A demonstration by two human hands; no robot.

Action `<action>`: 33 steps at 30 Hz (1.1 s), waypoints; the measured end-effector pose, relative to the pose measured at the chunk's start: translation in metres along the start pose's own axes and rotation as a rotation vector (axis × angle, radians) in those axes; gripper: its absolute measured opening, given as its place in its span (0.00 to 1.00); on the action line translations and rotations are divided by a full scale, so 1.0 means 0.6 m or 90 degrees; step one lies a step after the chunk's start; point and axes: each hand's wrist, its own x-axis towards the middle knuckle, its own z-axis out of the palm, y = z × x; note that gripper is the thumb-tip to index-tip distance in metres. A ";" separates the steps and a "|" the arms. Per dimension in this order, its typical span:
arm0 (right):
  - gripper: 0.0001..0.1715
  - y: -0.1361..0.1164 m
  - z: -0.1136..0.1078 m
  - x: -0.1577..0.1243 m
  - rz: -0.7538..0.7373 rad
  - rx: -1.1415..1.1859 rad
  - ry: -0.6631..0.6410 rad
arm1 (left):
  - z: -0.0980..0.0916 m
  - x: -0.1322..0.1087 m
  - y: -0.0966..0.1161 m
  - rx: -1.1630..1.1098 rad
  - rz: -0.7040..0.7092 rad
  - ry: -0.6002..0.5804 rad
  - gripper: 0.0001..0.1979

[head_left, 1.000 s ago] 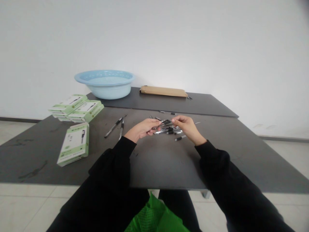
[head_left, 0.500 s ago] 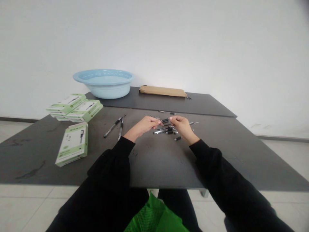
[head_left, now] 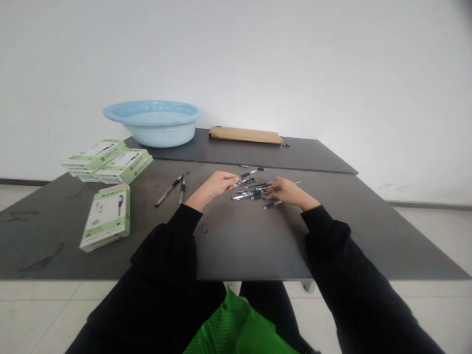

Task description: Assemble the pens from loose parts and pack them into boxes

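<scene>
A loose pile of black-and-silver pens (head_left: pixel 250 192) lies on the dark table (head_left: pixel 236 236) in front of me. My left hand (head_left: pixel 216 184) is pinched shut on one pen (head_left: pixel 246 174) and holds it a little above the pile's far left side. My right hand (head_left: pixel 289 191) rests low on the right side of the pile, fingers curled onto the pens; what it grips is hidden. Two more pens (head_left: pixel 175 189) lie apart to the left of my left hand.
Green-and-white boxes are stacked at the far left (head_left: pixel 106 161) and a single one (head_left: pixel 106 217) lies nearer. A light blue basin (head_left: pixel 153 123) and a brown flat packet (head_left: pixel 245 134) sit on the back table. A green mesh bag (head_left: pixel 239 329) is on my lap.
My hands have drawn apart: the left keeps the pen raised, the right has dropped onto the pile. The view has shifted slightly.
</scene>
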 end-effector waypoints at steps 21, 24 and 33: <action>0.19 0.167 -0.017 -0.014 0.168 -0.057 0.202 | -0.018 0.001 0.005 -0.078 0.000 0.108 0.14; 0.17 0.170 -0.014 -0.011 0.186 -0.078 0.183 | -0.018 0.000 0.006 -0.075 0.010 0.117 0.13; 0.13 0.159 -0.001 -0.003 0.164 -0.068 0.126 | -0.015 0.000 0.009 -0.068 0.017 0.133 0.13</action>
